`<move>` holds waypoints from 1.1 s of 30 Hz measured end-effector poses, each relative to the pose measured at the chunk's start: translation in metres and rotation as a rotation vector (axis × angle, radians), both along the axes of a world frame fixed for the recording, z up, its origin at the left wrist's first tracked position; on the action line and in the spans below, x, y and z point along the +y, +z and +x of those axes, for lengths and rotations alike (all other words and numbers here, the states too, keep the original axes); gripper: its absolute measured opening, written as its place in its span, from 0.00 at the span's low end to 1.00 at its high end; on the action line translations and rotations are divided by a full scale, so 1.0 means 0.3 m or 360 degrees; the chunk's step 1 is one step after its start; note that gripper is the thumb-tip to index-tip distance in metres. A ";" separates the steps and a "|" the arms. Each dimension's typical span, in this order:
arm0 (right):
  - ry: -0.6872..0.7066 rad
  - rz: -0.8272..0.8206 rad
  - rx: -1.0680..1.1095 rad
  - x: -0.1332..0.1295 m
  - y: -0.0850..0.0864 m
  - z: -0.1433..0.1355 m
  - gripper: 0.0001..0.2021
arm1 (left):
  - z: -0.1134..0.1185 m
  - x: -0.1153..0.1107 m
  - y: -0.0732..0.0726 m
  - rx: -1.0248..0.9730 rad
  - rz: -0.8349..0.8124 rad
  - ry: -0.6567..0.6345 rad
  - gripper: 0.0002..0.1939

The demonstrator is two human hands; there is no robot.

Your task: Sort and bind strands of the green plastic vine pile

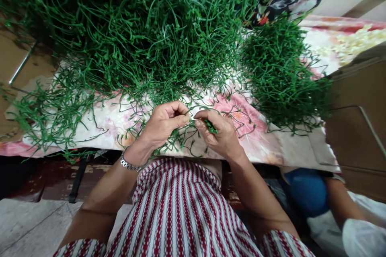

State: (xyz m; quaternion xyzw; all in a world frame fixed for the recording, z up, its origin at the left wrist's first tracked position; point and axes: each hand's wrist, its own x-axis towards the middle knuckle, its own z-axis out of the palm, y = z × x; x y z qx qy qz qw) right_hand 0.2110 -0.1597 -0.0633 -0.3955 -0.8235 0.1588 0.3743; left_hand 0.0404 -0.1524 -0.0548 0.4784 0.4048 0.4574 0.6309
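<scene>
My left hand (164,123), with a metal watch at the wrist, pinches a thin green stem near the front edge of the floral cloth (110,116). Close beside it on the right, my right hand (218,132) is closed with green pieces (210,125) held in its curled fingers. The fingertips of both hands nearly meet. A large heap of green plastic-looking stems (144,36) lies just beyond the hands. Loose stems (193,148) are scattered under and around them.
A smaller green pile (280,72) lies to the right. Cardboard boxes (356,128) stand at the right, with cardboard (15,56) at the left. Pale yellow pieces (358,44) lie at the back right. Another person's arm (343,200) shows at the lower right.
</scene>
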 end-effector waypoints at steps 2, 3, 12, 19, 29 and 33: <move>0.0051 -0.0011 0.0129 -0.007 0.003 -0.003 0.06 | 0.004 0.001 -0.005 -0.0026 -0.0021 0.0061 0.07; 0.0087 -0.0033 0.0179 -0.010 0.004 -0.005 0.07 | 0.006 0.000 -0.006 -0.0018 -0.0009 0.0090 0.07; -0.0138 -0.0191 0.0644 -0.031 -0.036 -0.065 0.07 | 0.044 -0.019 -0.019 0.0004 0.0138 0.0276 0.06; -0.0364 -0.0325 0.0934 -0.061 -0.073 -0.105 0.06 | 0.073 -0.033 -0.027 -0.0022 0.0158 0.0380 0.06; 0.0155 -0.0932 0.1052 -0.009 -0.041 -0.036 0.07 | 0.036 -0.018 0.007 0.0169 0.0163 -0.0005 0.09; 0.0333 -0.1393 0.1146 0.008 -0.042 -0.020 0.13 | 0.041 -0.016 0.010 0.0183 0.0183 -0.0071 0.11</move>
